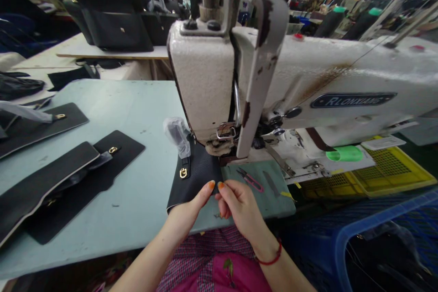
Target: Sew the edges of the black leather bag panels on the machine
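L end: blk leather pcs (51, 173) w/ gold buckles, lying overlapped on pale-green tabletop (147, 109), prob. sitting aside to be out of the hands' way. Rear L: blk bag (109, 23), standing well apart.

Ctr: 1 blk leather panel (200, 171), lying on tabletop, far part running under sewing machine (205, 77) head; can't tell if foot is pressing it. Its buckle (183, 173) and plastic-wrapped strap (178, 137) are lying L of head, prob. to be clear of the needle.

L hand (191, 207): reaching in low, thumb pressing panel's near R corner, fingers hidden beneath; seemingly pinching it, prob. for steadying.

R hand (239, 203): meeting L thumb almost tip to tip, wrist angling inward, fingers curling under; appearing to pinch same corner, full grip not showing.

R: pink snips (253, 181) and grey blade (271, 183), lying near R hand, prob. for quick reach. Far R: blue basket (338, 242), holding blk items.
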`<state>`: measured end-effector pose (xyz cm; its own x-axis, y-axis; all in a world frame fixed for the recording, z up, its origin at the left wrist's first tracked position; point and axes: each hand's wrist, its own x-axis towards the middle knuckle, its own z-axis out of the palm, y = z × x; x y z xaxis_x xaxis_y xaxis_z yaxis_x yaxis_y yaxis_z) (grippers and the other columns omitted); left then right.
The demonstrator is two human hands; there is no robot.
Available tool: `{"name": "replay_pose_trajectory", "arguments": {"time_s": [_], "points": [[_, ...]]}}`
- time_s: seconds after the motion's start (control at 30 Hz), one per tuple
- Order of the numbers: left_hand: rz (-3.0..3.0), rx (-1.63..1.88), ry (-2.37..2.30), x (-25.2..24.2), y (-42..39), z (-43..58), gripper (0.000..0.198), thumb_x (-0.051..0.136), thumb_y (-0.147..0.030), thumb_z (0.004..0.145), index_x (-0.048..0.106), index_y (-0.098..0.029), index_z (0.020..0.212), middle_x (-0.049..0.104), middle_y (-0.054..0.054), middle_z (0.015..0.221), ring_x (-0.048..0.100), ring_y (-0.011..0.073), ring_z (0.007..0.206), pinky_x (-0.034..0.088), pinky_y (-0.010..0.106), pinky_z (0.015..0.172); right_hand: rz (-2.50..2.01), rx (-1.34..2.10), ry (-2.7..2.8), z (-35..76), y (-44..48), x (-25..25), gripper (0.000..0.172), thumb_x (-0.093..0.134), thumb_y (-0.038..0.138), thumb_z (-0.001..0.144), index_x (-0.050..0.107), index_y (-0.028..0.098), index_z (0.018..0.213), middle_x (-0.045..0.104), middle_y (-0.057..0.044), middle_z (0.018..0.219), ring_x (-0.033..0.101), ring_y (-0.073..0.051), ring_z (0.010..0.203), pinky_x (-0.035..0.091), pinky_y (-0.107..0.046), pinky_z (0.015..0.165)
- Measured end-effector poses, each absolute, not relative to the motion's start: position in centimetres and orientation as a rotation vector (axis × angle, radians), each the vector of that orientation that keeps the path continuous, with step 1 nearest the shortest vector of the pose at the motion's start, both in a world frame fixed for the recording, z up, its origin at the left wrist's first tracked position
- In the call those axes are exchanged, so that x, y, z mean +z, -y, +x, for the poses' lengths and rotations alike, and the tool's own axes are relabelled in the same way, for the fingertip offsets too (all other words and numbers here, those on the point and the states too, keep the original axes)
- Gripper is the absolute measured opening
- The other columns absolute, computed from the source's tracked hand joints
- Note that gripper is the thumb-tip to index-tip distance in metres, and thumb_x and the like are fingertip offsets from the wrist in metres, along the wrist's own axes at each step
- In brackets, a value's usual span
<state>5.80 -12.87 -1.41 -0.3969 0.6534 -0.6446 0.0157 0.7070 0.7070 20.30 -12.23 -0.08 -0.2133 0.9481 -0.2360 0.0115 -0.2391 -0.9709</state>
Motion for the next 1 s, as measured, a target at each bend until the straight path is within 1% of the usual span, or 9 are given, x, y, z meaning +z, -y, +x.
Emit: {"name": "replay_pose_trajectory", "arguments": {"time_s": [0.07, 0.17, 0.23, 0.47, 0.63, 0.77, 0.9, 0.97, 1.0], "points": [[0.492, 0.789, -1.867, -1.4, 12.9, 6.0, 0.052, 0.080, -0.062, 0.054, 0.075, -0.013, 0.070, 0.074, 0.017, 0.081, 0.067, 0.0357, 0.094, 0.049, 0.045, 0.086, -1.261, 1.547, 1.239, 20.4, 12.2, 0.1, 0.042, 0.049, 0.048, 0.094, 0.059, 0.014, 0.071, 0.049, 0.004, 0.047, 0.043, -0.006, 0.042, 0.035, -0.017, 0.045], [0.463, 0.745, -1.824, -1.8, 12.8, 6.0, 0.051, 0.081, -0.060, 0.053, 0.074, -0.012, 0.067, 0.073, 0.016, 0.074, 0.068, 0.0352, 0.086, 0.051, 0.043, 0.078, -1.262, 1.544, 1.228, 20.4, 12.2, 0.1, 0.041, 0.049, 0.047, 0.094, 0.058, 0.015, 0.070, 0.048, 0.004, 0.047, 0.042, -0.006, 0.041, 0.034, -0.018, 0.044], [0.456, 0.727, -1.825, -2.1, 12.6, 5.8, 0.052, 0.081, -0.062, 0.053, 0.074, -0.012, 0.066, 0.073, 0.017, 0.072, 0.068, 0.0350, 0.084, 0.051, 0.043, 0.077, -1.261, 1.553, 1.214, 20.3, 12.2, 0.0, 0.041, 0.050, 0.047, 0.093, 0.058, 0.015, 0.070, 0.048, 0.005, 0.046, 0.041, -0.006, 0.041, 0.034, -0.018, 0.043], [0.459, 0.931, -1.580, -2.9, 11.9, 6.0, 0.050, 0.080, -0.058, 0.058, 0.077, -0.012, 0.077, 0.075, 0.013, 0.081, 0.069, 0.0270, 0.082, 0.052, 0.035, 0.075, -1.258, 1.589, 1.155, 19.9, 11.4, -0.3, 0.041, 0.050, 0.049, 0.091, 0.058, 0.014, 0.070, 0.049, 0.004, 0.045, 0.040, -0.006, 0.039, 0.033, -0.017, 0.043], [0.500, 1.005, -1.483, -2.4, 10.8, 6.3, 0.046, 0.080, -0.056, 0.059, 0.075, -0.012, 0.070, 0.073, 0.012, 0.074, 0.066, 0.0237, 0.073, 0.052, 0.032, 0.068, -1.244, 1.602, 1.130, 19.7, 10.4, -0.5, 0.040, 0.051, 0.048, 0.090, 0.058, 0.015, 0.069, 0.049, 0.004, 0.044, 0.041, -0.006, 0.039, 0.033, -0.017, 0.043], [0.490, 1.043, -1.413, -2.1, 10.0, 6.4, 0.044, 0.079, -0.054, 0.059, 0.073, -0.012, 0.069, 0.070, 0.008, 0.069, 0.061, 0.0188, 0.065, 0.049, 0.029, 0.063, -1.227, 1.600, 1.132, 19.5, 9.6, -0.6, 0.040, 0.052, 0.048, 0.090, 0.058, 0.015, 0.069, 0.049, 0.005, 0.045, 0.041, -0.006, 0.040, 0.033, -0.017, 0.044], [0.460, 1.057, -1.350, -2.2, 9.2, 6.4, 0.043, 0.080, -0.053, 0.059, 0.065, -0.013, 0.061, 0.057, -0.001, 0.056, 0.047, 0.0103, 0.054, 0.040, 0.024, 0.055, -1.240, 1.585, 1.114, 19.2, 8.9, -0.4, 0.038, 0.052, 0.046, 0.090, 0.058, 0.015, 0.068, 0.049, 0.005, 0.045, 0.041, -0.006, 0.041, 0.033, -0.018, 0.045], [0.473, 1.057, -1.334, -2.2, 8.7, 6.3, 0.044, 0.079, -0.054, 0.059, 0.062, -0.014, 0.058, 0.051, -0.003, 0.053, 0.042, 0.0087, 0.051, 0.038, 0.024, 0.053, -1.238, 1.579, 1.107, 19.1, 8.6, -0.3, 0.038, 0.052, 0.046, 0.090, 0.057, 0.015, 0.067, 0.049, 0.005, 0.045, 0.041, -0.006, 0.041, 0.033, -0.018, 0.045], [0.477, 1.056, -1.336, -2.2, 8.5, 6.3, 0.044, 0.079, -0.054, 0.059, 0.061, -0.014, 0.059, 0.051, -0.003, 0.053, 0.041, 0.0087, 0.051, 0.038, 0.024, 0.054, -1.228, 1.574, 1.108, 19.1, 8.5, -0.4, 0.038, 0.052, 0.046, 0.090, 0.057, 0.015, 0.067, 0.049, 0.005, 0.045, 0.041, -0.006, 0.041, 0.033, -0.018, 0.044]]}}
